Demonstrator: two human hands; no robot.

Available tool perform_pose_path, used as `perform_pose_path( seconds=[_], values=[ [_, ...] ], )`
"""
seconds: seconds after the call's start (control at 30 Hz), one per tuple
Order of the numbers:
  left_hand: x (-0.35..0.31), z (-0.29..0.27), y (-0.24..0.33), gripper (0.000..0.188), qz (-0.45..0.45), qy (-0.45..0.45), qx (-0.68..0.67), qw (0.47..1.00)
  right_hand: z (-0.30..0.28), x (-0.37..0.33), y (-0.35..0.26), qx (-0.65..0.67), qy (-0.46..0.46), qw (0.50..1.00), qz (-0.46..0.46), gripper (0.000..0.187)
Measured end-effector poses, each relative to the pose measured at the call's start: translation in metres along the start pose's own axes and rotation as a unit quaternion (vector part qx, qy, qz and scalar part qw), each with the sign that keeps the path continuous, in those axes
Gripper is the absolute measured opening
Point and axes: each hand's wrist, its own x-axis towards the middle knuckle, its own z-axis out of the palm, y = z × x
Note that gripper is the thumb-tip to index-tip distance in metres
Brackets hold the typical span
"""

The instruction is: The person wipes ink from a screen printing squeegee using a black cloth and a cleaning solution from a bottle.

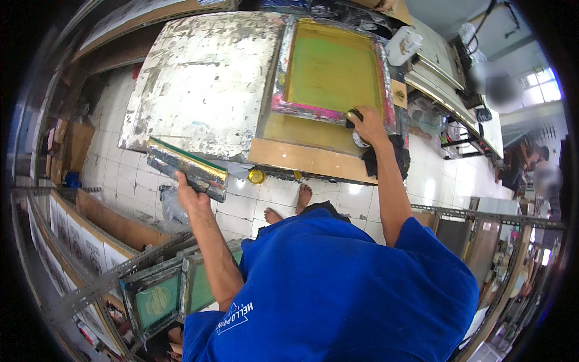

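Bright window (541, 84) upper right, glare on floor tiles (461, 175), curved edges, far right seemingly blurred

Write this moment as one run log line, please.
left hand: holds long, stained squeegee with green blade | right hand: grips partly hidden dark object | near: lower right corner of yellow-green rectangular framed screen

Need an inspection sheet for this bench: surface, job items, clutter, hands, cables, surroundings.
Surface: white table, heavily stained
Job's things: yellow-green screen in pink-smeared frame; squeegee with green blade
Clutter: white jug right of screen; round yellow item by table's near edge; plastic bag
Hands: left hand grips squeegee; right hand grips a can-like object, partly hidden
Cables: dark cord-like line, upper right; unclear
Surroundings: tiled floor; framed screens lower left
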Motion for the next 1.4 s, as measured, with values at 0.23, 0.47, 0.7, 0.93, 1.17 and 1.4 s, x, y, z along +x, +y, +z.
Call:
perform_pose_path(
  seconds=[0.23,0.47,0.7,0.93,1.17,1.4],
  values=[
    [0.013,-0.008,-0.010,0.048,-0.028,-0.069,-0.062,0.995,0.000,-0.031,0.001,-0.054,0.042,0.996,-0.052,0.043],
    [-0.008,0.003,-0.004,0.051,-0.232,-0.210,-0.202,0.928,-0.016,-0.031,-0.045,0.138,0.089,0.984,0.066,0.032],
    [-0.022,0.011,-0.018,0.046,-0.392,-0.399,-0.312,0.768,-0.019,-0.013,-0.178,0.406,0.015,0.912,-0.056,0.031],
    [-0.071,0.038,-0.008,0.053,-0.435,-0.491,-0.278,0.702,-0.026,0.024,-0.304,0.402,0.046,0.887,-0.221,0.031],
    [-0.092,0.047,-0.008,0.053,-0.449,-0.538,-0.241,0.672,0.001,0.062,-0.332,0.273,0.111,0.905,-0.307,0.029],
    [-0.086,0.038,-0.015,0.052,-0.444,-0.538,-0.257,0.669,0.013,0.037,-0.333,0.249,0.066,0.925,-0.280,0.030]
  ],
)
